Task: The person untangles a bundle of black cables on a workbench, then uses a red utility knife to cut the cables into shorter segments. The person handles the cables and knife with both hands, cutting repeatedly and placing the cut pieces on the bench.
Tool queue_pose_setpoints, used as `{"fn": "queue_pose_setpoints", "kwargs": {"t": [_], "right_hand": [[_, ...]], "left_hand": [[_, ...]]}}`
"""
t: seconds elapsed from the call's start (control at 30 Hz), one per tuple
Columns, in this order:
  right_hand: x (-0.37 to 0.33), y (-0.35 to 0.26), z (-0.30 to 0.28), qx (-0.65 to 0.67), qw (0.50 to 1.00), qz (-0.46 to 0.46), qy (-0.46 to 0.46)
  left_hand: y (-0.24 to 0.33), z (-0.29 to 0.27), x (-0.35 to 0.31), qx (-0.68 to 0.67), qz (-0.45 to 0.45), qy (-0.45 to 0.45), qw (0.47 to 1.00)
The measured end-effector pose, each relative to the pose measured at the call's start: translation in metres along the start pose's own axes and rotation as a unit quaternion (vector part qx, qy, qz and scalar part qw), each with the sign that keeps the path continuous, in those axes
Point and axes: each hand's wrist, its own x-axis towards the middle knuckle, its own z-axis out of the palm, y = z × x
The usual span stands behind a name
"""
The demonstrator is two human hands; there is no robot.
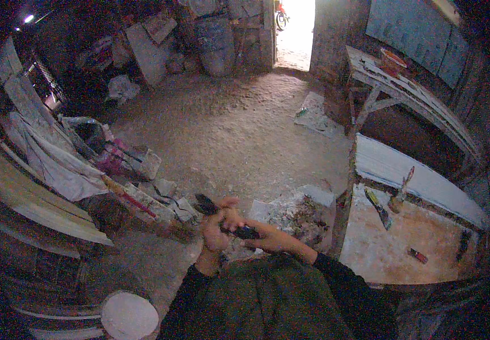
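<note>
In front of my body, both hands are close together. My left hand [215, 233] has its fingers bent round a dark hand tool [205, 204], whose blackish, broad end sticks out at the upper left. My right hand [273, 238] closes on a black handle-like part [247, 232] at the right. Whether both dark parts belong to one tool is hidden by the fingers. The picture is dim and grainy there, so I cannot make out the tool's exact kind.
On the worktable [364, 258] at my right lie a paintbrush [402, 192], a putty knife [377, 208] and a small red-and-dark object [418, 255]. Debris [310, 221] litters the floor ahead. At left are stacked boards [41, 198] and a round white lid [129, 315].
</note>
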Motion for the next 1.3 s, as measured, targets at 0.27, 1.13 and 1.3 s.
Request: {"fn": "queue_pose_setpoints", "kwargs": {"t": [0.27,1.13,1.3], "right_hand": [[-0.012,-0.033,0.002,-0.117,0.992,0.041,-0.005],[-0.018,-0.022,-0.025,-0.222,0.955,0.166,-0.108],[-0.022,-0.024,-0.029,-0.242,0.956,0.167,-0.011]], "left_hand": [[0.073,-0.029,0.001,-0.23,0.137,0.072,0.961],[0.056,-0.112,-0.03,-0.261,-0.004,0.159,0.952],[0.002,-0.091,-0.041,0.019,0.027,0.41,0.911]]}}
